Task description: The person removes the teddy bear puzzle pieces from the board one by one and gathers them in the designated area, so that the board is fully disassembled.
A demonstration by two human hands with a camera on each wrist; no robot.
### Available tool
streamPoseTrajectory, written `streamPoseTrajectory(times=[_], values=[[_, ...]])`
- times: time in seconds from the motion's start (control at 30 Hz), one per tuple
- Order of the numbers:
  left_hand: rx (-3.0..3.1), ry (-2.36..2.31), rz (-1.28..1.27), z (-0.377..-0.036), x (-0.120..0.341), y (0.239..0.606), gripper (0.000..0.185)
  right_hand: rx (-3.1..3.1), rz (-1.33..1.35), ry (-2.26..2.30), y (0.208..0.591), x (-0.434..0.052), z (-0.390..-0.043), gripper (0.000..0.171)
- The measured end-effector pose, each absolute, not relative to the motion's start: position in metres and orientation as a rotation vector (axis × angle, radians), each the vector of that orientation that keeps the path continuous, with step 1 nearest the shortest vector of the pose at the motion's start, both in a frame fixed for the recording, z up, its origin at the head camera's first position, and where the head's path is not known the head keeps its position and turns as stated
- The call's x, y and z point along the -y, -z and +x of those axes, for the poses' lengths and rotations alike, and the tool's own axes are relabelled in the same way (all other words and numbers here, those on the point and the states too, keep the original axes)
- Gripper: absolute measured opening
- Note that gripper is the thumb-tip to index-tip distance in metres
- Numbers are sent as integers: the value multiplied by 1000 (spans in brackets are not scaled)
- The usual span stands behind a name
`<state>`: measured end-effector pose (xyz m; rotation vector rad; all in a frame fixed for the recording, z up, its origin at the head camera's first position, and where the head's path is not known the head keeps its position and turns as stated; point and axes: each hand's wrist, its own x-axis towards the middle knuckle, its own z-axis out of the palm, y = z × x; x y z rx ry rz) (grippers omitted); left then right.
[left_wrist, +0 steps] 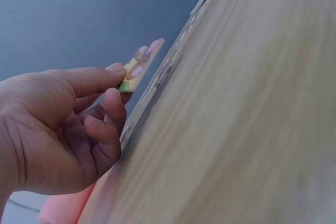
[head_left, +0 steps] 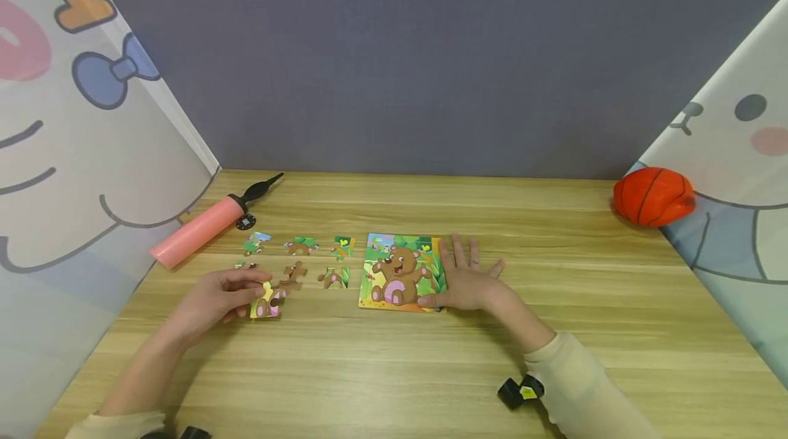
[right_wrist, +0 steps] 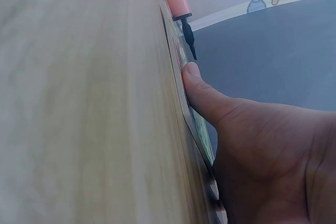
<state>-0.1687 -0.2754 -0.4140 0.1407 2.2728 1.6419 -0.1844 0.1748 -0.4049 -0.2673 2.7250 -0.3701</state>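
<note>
In the head view my left hand (head_left: 212, 301) pinches a jigsaw piece (head_left: 266, 303) showing brown bear feet on yellow. The left wrist view shows that puzzle piece (left_wrist: 140, 66) between thumb and fingertips, tilted up, with the other fingers curled below. Several loose pieces, among them a bear-head piece (head_left: 301, 246) and a green-brown piece (head_left: 336, 277), lie in rows beyond this hand. Right of them is a square bear picture board (head_left: 394, 282). My right hand (head_left: 470, 283) lies spread on its right edge, the thumb (right_wrist: 197, 82) over the board in the right wrist view.
A pink hand pump (head_left: 200, 230) with a black nozzle lies at the back left, a small black disc (head_left: 245, 221) beside it. A crumpled red ball (head_left: 654, 197) sits at the far right. A grey wall (head_left: 400, 63) and printed side panels enclose the wooden table (head_left: 369, 377).
</note>
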Motion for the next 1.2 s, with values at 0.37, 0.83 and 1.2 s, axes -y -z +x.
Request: streamPoseTrajectory(times=[0.37, 0.83, 1.2], values=[[-2323, -1581, 162, -164, 302, 418, 39, -2717, -268, 379, 405, -175, -184, 131], [-2468, -1435, 163, -163, 326, 421, 35, -2712, -260, 372, 402, -174, -183, 129], [-2533, -1423, 120, -164, 334, 422, 36, -2708, -265, 384, 403, -174, -183, 130]])
